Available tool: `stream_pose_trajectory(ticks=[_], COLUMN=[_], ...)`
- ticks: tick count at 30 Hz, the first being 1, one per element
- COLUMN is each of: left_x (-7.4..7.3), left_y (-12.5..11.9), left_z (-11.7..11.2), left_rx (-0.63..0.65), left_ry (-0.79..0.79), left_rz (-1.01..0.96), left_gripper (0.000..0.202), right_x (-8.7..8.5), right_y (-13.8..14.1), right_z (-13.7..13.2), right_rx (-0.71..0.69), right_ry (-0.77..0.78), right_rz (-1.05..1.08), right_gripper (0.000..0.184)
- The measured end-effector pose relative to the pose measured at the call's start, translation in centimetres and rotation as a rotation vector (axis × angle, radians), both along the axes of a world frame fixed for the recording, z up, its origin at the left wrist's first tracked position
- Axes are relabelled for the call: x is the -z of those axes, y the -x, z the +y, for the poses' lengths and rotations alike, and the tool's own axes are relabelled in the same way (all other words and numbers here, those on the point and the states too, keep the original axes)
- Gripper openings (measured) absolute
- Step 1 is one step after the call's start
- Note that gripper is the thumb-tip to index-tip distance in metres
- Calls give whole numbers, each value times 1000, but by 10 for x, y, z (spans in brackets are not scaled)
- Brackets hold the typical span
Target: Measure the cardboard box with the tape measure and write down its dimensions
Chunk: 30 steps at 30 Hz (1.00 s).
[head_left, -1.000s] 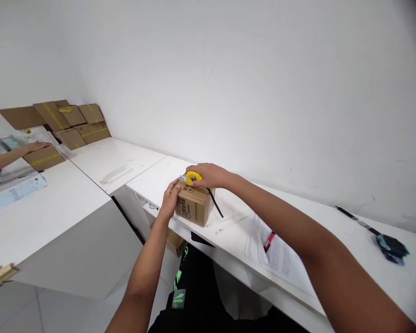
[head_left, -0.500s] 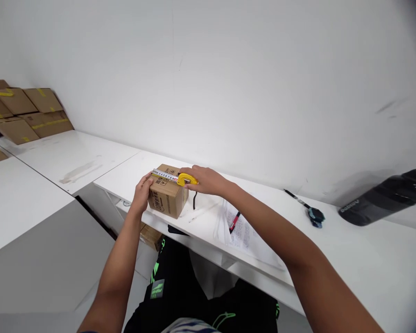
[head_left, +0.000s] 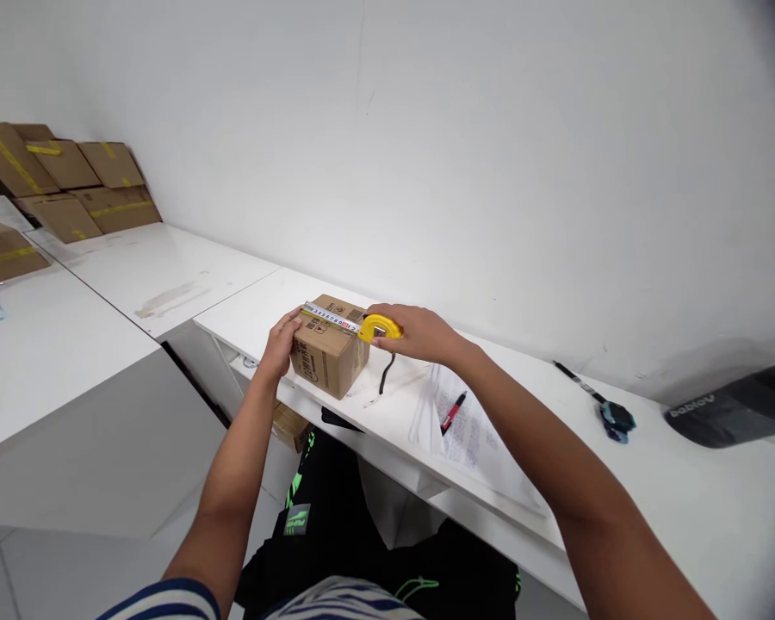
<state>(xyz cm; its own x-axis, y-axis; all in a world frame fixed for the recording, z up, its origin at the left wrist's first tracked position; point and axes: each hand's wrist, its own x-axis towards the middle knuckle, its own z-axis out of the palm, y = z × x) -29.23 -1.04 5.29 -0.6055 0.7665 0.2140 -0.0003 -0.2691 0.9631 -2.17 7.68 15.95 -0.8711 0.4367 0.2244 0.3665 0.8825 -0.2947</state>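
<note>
Yellow tape measure (head_left: 379, 328) at the small cardboard box (head_left: 323, 366), its drawn-out blade (head_left: 331, 318) across the box top. Long axis runs left to right, slanting slightly toward the wearer; free end left, case right, just beyond the box's right edge. Right hand (head_left: 419, 332): fingers wrapped on the case. Left hand (head_left: 280, 346): fingers holding the box's left end, beside the blade tip. Black strap (head_left: 385, 376) trails below the case. Box sits near the white tabletop's (head_left: 249, 312) front edge. Rightward: papers (head_left: 484, 448), red-and-black pen (head_left: 453, 412) on them.

Blue-and-white striped sleeve (head_left: 168, 597), black trousers (head_left: 333, 504)
</note>
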Motion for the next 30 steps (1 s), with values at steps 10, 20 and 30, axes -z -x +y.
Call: stream_pose_trajectory(ticks=[10,20,30], left_x=[1,2,-2], left_y=[-6,-7,-10], left_z=[-1,-2,-3], left_rx=[17,12,13], left_ry=[-24,-17,-15], left_rz=[40,52,78], left_gripper=[55,55,56], right_x=[10,1,-21], right_y=[5,15,22], right_z=[1,3,5], right_rx=[4,-34,-49], right_ry=[-32,15,43], right_rz=[38,-16,-207], right_gripper=[46,50,53])
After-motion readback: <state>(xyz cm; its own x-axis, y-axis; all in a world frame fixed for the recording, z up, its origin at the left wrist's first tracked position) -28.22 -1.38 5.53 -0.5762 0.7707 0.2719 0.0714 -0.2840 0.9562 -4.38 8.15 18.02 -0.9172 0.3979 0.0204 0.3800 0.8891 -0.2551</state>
